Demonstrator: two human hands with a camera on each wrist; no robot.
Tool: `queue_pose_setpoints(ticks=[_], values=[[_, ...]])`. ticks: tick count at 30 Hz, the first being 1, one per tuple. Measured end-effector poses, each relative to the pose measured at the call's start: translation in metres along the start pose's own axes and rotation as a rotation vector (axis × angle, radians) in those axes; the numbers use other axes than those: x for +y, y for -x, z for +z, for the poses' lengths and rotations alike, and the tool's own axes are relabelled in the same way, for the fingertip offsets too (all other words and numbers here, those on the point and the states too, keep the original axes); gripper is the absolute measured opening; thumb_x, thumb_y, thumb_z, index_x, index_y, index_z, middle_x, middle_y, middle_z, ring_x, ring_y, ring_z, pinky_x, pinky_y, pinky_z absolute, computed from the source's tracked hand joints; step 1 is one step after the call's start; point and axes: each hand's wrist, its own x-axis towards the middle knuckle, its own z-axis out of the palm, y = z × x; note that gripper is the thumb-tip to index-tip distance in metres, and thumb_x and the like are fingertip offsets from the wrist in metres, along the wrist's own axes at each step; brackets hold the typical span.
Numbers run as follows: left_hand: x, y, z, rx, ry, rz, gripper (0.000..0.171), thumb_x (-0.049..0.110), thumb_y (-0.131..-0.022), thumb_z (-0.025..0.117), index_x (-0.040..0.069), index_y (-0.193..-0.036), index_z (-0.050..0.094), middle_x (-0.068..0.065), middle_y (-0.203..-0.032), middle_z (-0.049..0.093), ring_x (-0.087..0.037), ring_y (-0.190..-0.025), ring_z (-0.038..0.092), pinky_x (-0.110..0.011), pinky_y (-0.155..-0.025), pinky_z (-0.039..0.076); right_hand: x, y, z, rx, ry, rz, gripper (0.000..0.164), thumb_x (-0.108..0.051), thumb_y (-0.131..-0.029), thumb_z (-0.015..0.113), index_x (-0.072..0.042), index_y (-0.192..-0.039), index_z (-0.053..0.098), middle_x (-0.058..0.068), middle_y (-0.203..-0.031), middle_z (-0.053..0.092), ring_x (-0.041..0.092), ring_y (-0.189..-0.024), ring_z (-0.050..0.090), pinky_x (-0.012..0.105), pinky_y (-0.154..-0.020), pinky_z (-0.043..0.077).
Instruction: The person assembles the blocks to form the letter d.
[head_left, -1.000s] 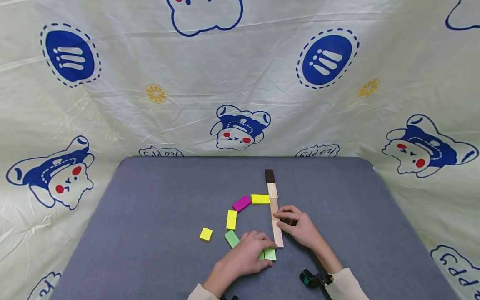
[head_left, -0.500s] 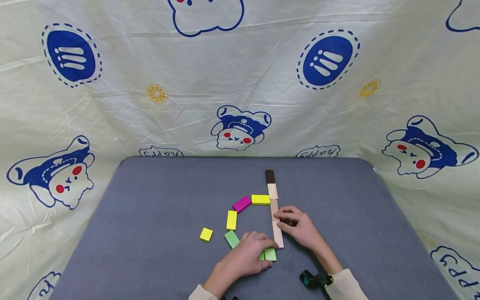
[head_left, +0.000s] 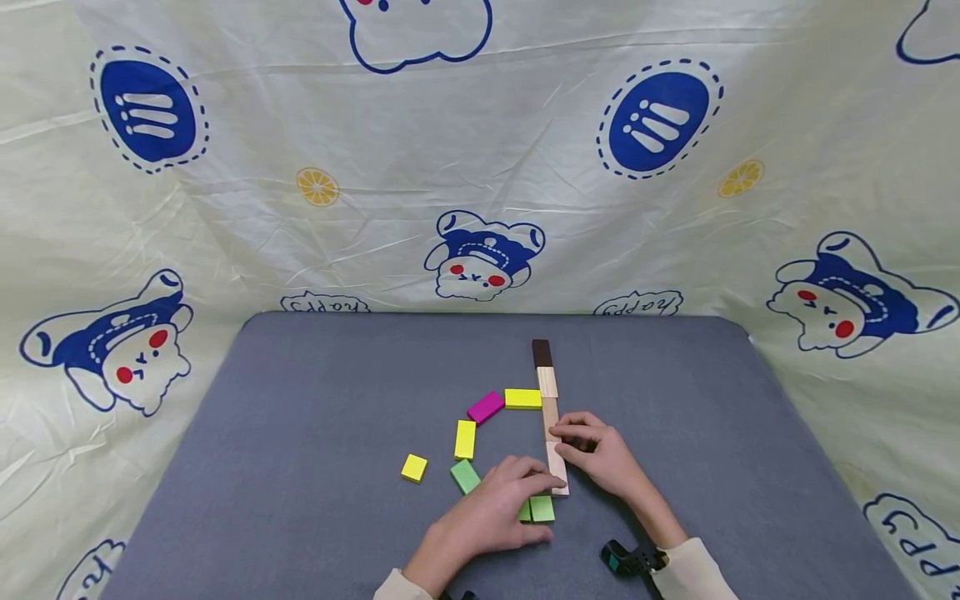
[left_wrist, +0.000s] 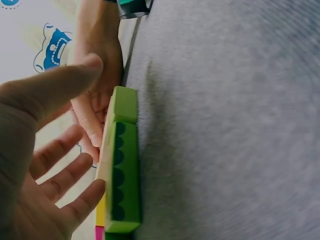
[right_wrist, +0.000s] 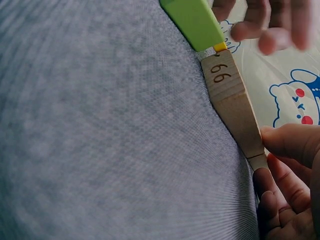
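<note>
My left hand hovers over green blocks at the near end of a curved line, thumb and fingers spread apart with nothing between them. One green block shows dark scalloped marks in the left wrist view. A straight row of pale wooden blocks runs away from me, a dark brown block at its far end. From the right, my right hand touches that row's side with thumb and fingertips. In the right wrist view, the nearest wooden block bears a two-digit number on its end.
Yellow, magenta and further yellow blocks continue the curve to the left, down to a green block. A loose yellow block lies outside it. The grey table meets a printed curtain behind.
My left hand's fingers have lifted and spread, moving slightly off the green blocks, with the thumb farther from the fingers. My right hand stays against the wooden row; the blocks look unmoved.
</note>
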Motion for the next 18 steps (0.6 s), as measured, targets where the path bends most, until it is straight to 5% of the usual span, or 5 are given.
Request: queue_pose_setpoints(ticks=[10, 18], values=[[-0.001, 0.005, -0.017, 0.069, 0.061, 0.055, 0.068, 0.046, -0.085, 0.083, 0.024, -0.144, 0.059, 0.004, -0.142, 0.055, -0.014, -0.129, 0.051, -0.033, -0.105, 0.047, 0.0, 0.001, 0.0, -0.004, 0.013, -0.013, 0.021, -0.012, -0.092, 0.077, -0.01, -0.113, 0.079, 0.008, -0.118, 0.068, 0.019, -0.091, 0.061, 0.025, -0.073, 0.047], [-0.009, 0.012, -0.029, 0.085, 0.137, -0.001, 0.067, 0.043, -0.085, 0.083, 0.024, -0.145, 0.059, 0.006, -0.145, 0.054, -0.013, -0.134, 0.049, -0.037, -0.11, 0.046, 0.0, 0.0, -0.001, -0.005, 0.011, -0.013, 0.021, -0.013, -0.092, 0.077, -0.01, -0.113, 0.079, 0.008, -0.117, 0.069, 0.019, -0.092, 0.061, 0.025, -0.073, 0.047]])
